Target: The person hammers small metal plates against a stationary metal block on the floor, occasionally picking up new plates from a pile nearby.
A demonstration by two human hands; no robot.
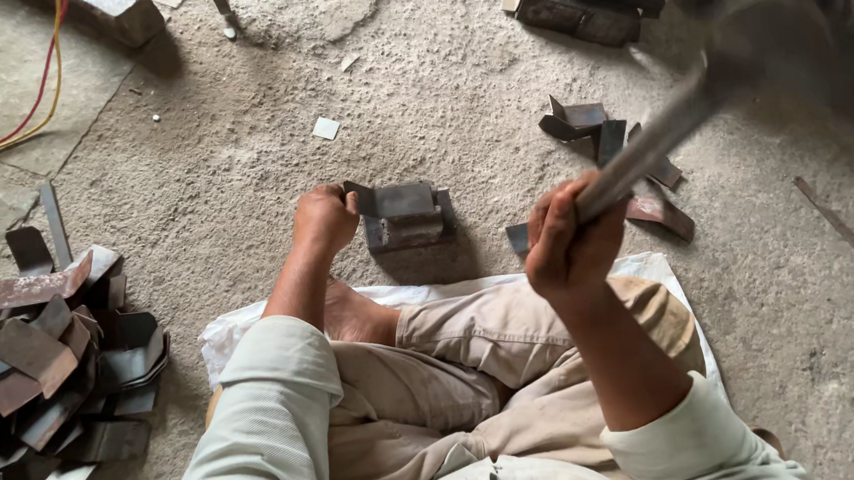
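A heap of bent steel plates (49, 362) lies at the left. The right hand (570, 241) has its fingers clamped around a hammer (724, 83), raised and blurred. The left hand (325, 220) grips a bent metal piece (395, 200) on a steel block (409, 229).

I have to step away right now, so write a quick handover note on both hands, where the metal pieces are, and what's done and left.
Left hand: grips the edge of a bent metal piece seated on a steel block on the floor.
Right hand: closed round a hammer, raised and blurred.
Pile of metal pieces: at the person's left.
Smaller group of bent pieces: beyond the right hand.
Done: apparently the smaller group.
Left: the piece on the block, then likely the pile.
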